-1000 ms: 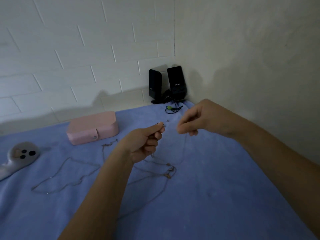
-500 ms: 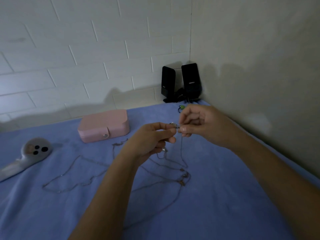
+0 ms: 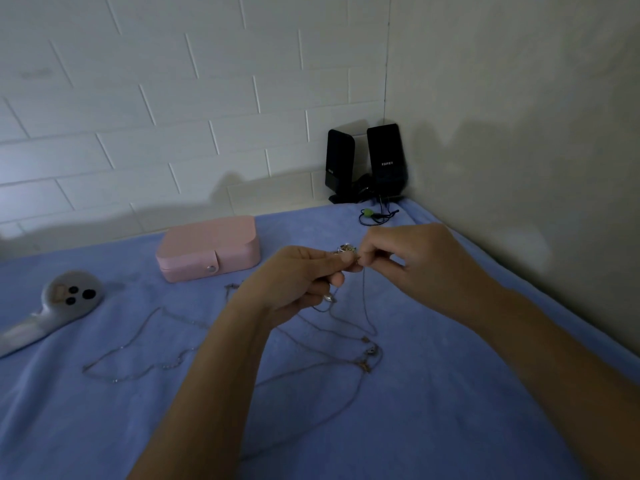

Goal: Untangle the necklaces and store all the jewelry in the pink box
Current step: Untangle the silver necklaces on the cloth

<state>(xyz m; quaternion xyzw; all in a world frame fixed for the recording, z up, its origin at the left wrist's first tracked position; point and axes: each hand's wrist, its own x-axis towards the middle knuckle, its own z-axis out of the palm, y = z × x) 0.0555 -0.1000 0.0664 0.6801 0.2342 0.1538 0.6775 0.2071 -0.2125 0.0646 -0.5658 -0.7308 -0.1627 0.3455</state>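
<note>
My left hand [image 3: 298, 282] and my right hand [image 3: 412, 261] meet fingertip to fingertip above the blue cloth, both pinching a thin necklace chain [image 3: 365, 306] that hangs down from them. A small knot or pendant [image 3: 346, 249] shows just above the fingertips. A small silver pendant [image 3: 329, 298] dangles under my left hand. Below the hands several tangled chains [image 3: 367, 355] lie on the cloth. Another necklace [image 3: 138, 355] lies apart at the left. The pink box [image 3: 207, 247] sits shut behind, left of my hands.
A grey handheld device [image 3: 62, 303] lies at the far left. Two black speakers [image 3: 367, 164] with a cable [image 3: 375, 216] stand in the wall corner. The wall runs close along the right side of the blue cloth [image 3: 450, 393].
My hands came together from a little apart and now pinch the chain at one spot. The view has shifted so the scene sits further right.
</note>
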